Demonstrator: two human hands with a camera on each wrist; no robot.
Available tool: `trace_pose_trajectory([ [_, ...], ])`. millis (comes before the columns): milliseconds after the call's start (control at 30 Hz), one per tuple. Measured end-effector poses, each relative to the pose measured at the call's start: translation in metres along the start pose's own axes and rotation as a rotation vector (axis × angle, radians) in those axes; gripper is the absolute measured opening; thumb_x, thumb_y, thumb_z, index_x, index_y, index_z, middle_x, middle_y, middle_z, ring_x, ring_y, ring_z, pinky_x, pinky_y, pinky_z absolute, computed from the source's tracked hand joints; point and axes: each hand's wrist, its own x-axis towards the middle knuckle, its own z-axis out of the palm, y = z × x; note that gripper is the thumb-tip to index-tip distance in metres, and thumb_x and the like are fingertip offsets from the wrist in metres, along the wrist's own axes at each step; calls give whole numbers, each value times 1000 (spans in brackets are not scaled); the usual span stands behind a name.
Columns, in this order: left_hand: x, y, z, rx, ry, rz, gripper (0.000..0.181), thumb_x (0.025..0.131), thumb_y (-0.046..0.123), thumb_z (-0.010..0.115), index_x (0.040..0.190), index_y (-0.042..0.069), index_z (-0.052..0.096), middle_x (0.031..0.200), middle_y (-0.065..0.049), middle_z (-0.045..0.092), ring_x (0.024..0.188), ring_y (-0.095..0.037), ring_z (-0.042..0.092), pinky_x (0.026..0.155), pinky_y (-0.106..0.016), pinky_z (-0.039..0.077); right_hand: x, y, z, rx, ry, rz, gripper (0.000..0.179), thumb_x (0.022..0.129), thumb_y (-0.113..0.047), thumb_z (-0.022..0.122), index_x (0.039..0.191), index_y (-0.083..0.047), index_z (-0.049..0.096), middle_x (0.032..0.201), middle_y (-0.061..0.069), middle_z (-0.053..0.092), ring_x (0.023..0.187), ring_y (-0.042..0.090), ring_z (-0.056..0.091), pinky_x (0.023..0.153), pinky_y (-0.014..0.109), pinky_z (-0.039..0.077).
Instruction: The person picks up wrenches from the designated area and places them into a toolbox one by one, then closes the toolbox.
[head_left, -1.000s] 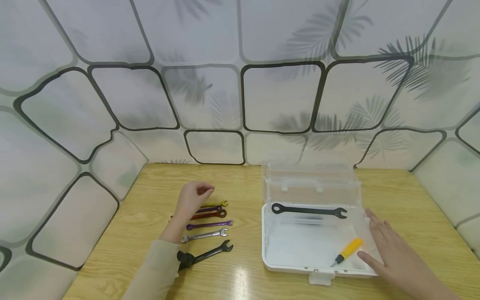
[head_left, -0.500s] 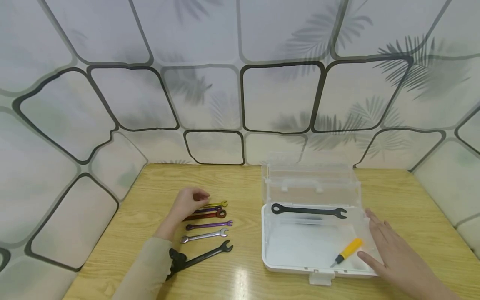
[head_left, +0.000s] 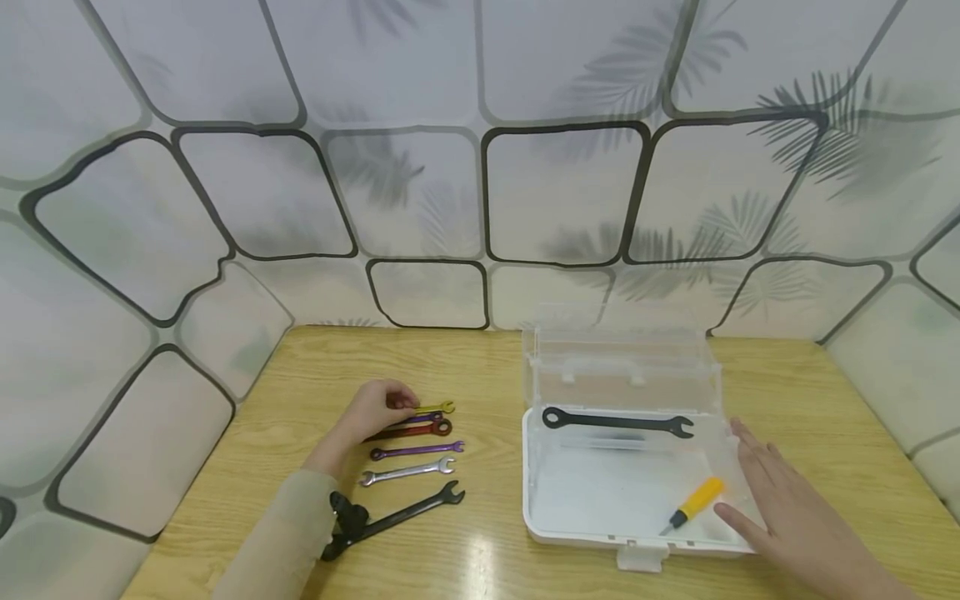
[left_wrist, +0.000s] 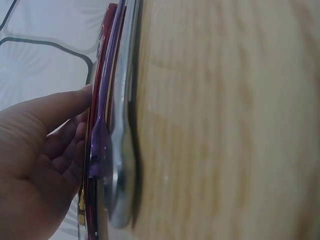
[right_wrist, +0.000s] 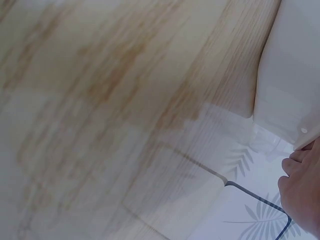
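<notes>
Head view: the left hand (head_left: 378,408) is bending its fingers beside the yellow wrench (head_left: 437,409), farthest of the row on the table (head_left: 480,367); the red wrench (head_left: 420,431) is lying near. The right hand (head_left: 787,508) is resting, fingers straight, along the right side of the white box (head_left: 528,483); a screwdriver (head_left: 699,498) is lying inside. Left wrist view: thumb tip is meeting the wrenches' edge; cannot tell whether anything is being pinched. Crowding could set a neighbour snagging. Right wrist view: fingertips are showing at the box edge; uneven pressure could start it sliding.

Leaf-print wall (head_left: 420,192) behind wooden table (head_left: 495,492)
</notes>
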Motion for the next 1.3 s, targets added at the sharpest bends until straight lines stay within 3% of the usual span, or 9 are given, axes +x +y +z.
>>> trace_pose_trajectory([
  [200,2,0,-1,32,-20,27,6,95,3,78,100,2,80,91,-9,74,79,-12,61,70,-25,52,2,0,0,5,57,-40,98,103,-40,68,169,2,9,180,-2,-7,152,-14,-20,123,7,-16],
  [400,2,1,0,30,-48,30,5,97,2,74,100,0,78,92,-10,72,80,-12,58,71,-25,50,3,1,-1,12,64,-48,97,103,-39,68,169,2,10,180,-3,-6,152,-15,-19,123,7,-15],
  [767,0,3,-4,54,-69,56,5,96,4,77,101,3,75,93,-7,75,84,-12,66,77,-28,55,3,1,-2,4,64,-55,100,102,-39,70,169,1,8,180,-2,-7,153,-14,-20,123,7,-16],
  [1033,1,7,-7,13,-42,84,5,98,3,75,101,4,79,97,-9,78,86,-13,68,76,-27,57,1,1,-1,3,31,-28,98,103,-40,68,169,1,8,180,-3,-9,151,-15,-21,121,6,-17],
  [1300,4,26,-18,30,14,134,7,98,4,75,101,6,81,99,-10,79,88,-17,69,79,-32,59,0,-1,-1,-15,7,1,97,104,-43,65,168,3,8,179,-2,-11,152,-13,-21,120,6,-20],
])
